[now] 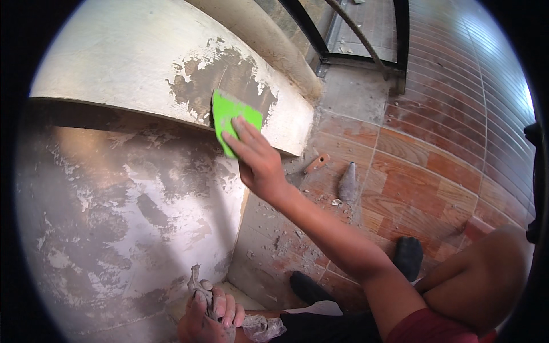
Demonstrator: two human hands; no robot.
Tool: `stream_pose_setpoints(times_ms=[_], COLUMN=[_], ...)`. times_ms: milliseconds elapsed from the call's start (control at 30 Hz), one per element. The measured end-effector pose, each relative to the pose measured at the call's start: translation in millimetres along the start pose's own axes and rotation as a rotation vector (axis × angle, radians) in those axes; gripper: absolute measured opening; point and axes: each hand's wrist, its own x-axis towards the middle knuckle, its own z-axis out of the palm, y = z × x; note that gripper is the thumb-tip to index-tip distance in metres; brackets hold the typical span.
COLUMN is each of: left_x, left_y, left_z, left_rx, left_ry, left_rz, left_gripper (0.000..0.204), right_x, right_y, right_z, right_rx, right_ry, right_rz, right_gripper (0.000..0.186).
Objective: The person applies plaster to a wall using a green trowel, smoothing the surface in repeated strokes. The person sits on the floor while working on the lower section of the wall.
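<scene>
My right hand (260,166) grips a green plastic putty spreader (237,108), its fingers laid over the blade. The spreader lies against a bare grey-brown patch (209,77) on the white-painted ledge (120,51), close to the ledge's lower edge. Flaking paint rings the patch. Low in the view, my left hand (220,311) is closed round a clear plastic bag (263,328) with grey putty (197,280) squeezed up above the fingers. How much the bag holds is hidden by the hand.
Below the ledge is a blotchy grey-and-white wall (137,211). On the tiled floor (412,171) lie a wooden tool handle (317,163), a grey bottle-shaped object (347,182) and scattered debris. My dark-covered feet (409,257) rest there. A black frame (400,40) stands at the back.
</scene>
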Motion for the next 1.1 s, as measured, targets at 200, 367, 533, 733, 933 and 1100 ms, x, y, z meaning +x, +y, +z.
stream_pose_setpoints(times_ms=[200,367,533,733,933,1100], left_x=[10,12,8,0,-3,0], left_y=[-1,5,-3,2,1,-7], left_z=[5,4,4,-6,-6,6], left_rx=[-0.002,-0.103,0.034,-0.096,-0.045,0.100], left_ry=[0.082,-0.087,0.121,-0.114,-0.103,0.335], left_rz=[0.031,-0.079,0.049,-0.030,-0.022,0.119], left_gripper=[0.032,0.034,0.032,0.039,0.040,0.030], right_x=[-27,-17,26,69,69,36], right_y=[-19,-17,6,29,16,-17], right_z=[-20,-35,-42,-33,-6,6], right_rx=[0.013,0.047,0.003,-0.097,0.007,0.035], right_ry=[-0.066,0.261,0.476,0.429,0.112,-0.080], right_rz=[-0.017,0.240,0.424,0.195,0.052,0.009], right_gripper=[0.061,0.044,0.034,0.036,0.057,0.069])
